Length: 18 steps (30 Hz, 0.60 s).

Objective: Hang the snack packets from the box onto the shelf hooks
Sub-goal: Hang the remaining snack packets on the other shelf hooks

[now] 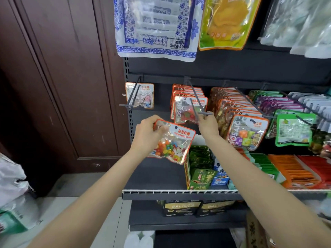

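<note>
My left hand (149,134) pinches the top left corner of a clear orange-edged packet of coloured candy beans (172,142), held tilted in front of the shelf. My right hand (208,127) reaches up to the front tip of a dark hook (198,102) and its fingers close round the tip. Several orange-edged candy packets (188,102) hang behind on that hook. To the left, another hook (132,96) carries one packet (143,95) at the back. The box is not in view.
More hooks to the right hold rows of packets (247,131). Large bags (155,27) hang above. A grey shelf (179,191) below bears green cartons (200,169) and orange packs. A brown wooden door (59,77) stands left, with white bags (12,185) on the floor.
</note>
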{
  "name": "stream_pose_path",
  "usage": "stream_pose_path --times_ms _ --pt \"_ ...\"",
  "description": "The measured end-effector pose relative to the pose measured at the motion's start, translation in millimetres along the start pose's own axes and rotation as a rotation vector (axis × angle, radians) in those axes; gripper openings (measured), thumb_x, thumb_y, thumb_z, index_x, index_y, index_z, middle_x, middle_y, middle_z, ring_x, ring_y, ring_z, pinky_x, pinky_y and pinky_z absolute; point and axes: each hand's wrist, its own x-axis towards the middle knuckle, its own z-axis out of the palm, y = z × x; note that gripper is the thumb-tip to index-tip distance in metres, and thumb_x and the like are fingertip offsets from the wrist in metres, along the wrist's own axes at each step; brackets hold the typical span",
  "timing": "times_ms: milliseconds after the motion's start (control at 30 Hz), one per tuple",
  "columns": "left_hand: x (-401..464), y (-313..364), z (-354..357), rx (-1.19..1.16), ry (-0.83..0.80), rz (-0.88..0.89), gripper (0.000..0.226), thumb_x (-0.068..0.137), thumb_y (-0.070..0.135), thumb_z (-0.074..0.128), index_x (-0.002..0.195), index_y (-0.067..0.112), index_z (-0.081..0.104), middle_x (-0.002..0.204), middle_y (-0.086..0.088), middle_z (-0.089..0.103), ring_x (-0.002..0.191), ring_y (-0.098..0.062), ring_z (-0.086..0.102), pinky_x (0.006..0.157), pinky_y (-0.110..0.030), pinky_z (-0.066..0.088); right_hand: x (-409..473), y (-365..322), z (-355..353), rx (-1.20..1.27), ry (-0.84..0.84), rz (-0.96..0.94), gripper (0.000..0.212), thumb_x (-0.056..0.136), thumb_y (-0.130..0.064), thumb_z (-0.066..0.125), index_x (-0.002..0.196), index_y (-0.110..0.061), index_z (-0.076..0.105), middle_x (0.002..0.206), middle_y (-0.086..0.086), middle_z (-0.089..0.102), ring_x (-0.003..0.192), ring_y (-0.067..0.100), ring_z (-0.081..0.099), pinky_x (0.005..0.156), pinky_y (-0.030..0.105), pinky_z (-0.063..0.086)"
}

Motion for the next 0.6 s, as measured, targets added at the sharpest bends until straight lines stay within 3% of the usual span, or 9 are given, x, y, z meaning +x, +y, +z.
stream_pose_path --times_ms 67,200,300,333,433,533,600 --pt "-2 2 8 -0.053 -0.023 -0.015 0.009 0.087 0.019 0.064 0.086 0.011 0.063 0.085 -0.014 0.068 0.085 -0.028 0.065 0.078 -0.043 0.052 -24 2 -17 0.056 -0.064 -0.036 0.024 0.099 -0.03 0.04 0.11 -0.014 0.055 0.095 0.001 0.061 0.087 0.018 0.06 0.077 0.032 0.049" --pt "-3 11 27 -0.23 -0.046 -0.051 0.009 0.086 0.016 0.066 0.079 0.02 0.063 0.086 -0.014 0.068 0.087 -0.032 0.066 0.082 -0.051 0.052 -63 0 -53 0.188 -0.183 -0.108 0.031 0.099 -0.033 0.042 0.089 -0.02 0.067 0.084 -0.003 0.069 0.079 0.009 0.064 0.069 0.021 0.049" --pt "-1 21 40 -0.315 -0.04 -0.028 0.021 0.086 0.014 0.066 0.08 0.033 0.06 0.088 -0.006 0.071 0.085 -0.021 0.068 0.081 -0.044 0.055 -75 -1 -64 0.1 -0.192 -0.287 0.006 0.092 -0.021 0.058 0.093 -0.02 0.064 0.091 -0.006 0.069 0.084 0.003 0.065 0.07 0.015 0.051" --pt "0 24 44 -0.327 -0.028 -0.019 0.026 0.086 0.013 0.065 0.082 0.038 0.058 0.089 -0.008 0.07 0.082 -0.019 0.067 0.077 -0.041 0.056 -74 0 -66 0.07 -0.159 -0.323 0.009 0.089 -0.016 0.062 0.097 -0.02 0.062 0.094 -0.005 0.069 0.086 0.003 0.065 0.069 0.015 0.052" --pt "6 30 52 -0.34 0.018 0.012 0.035 0.089 0.012 0.062 0.086 0.046 0.052 0.099 -0.003 0.069 0.087 -0.016 0.067 0.075 -0.039 0.057 -68 -5 -65 0.063 -0.1 -0.39 0.026 0.087 -0.009 0.063 0.109 -0.022 0.056 0.103 -0.007 0.066 0.092 0.003 0.065 0.069 0.019 0.055" --pt "10 30 55 -0.308 0.046 0.008 0.019 0.09 0.012 0.06 0.095 0.03 0.059 0.106 0.0 0.067 0.097 -0.019 0.065 0.077 -0.03 0.055 -57 -4 -58 0.004 -0.1 -0.414 0.025 0.088 -0.009 0.062 0.11 -0.018 0.066 0.112 -0.004 0.066 0.103 0.013 0.062 0.089 0.036 0.053" --pt "11 26 56 -0.289 0.047 -0.009 0.013 0.09 0.012 0.061 0.094 0.024 0.06 0.1 0.002 0.066 0.1 -0.022 0.063 0.079 -0.03 0.052 -54 -1 -55 -0.006 -0.095 -0.398 0.024 0.087 -0.009 0.064 0.105 -0.023 0.069 0.108 -0.001 0.067 0.098 0.017 0.063 0.089 0.042 0.052"
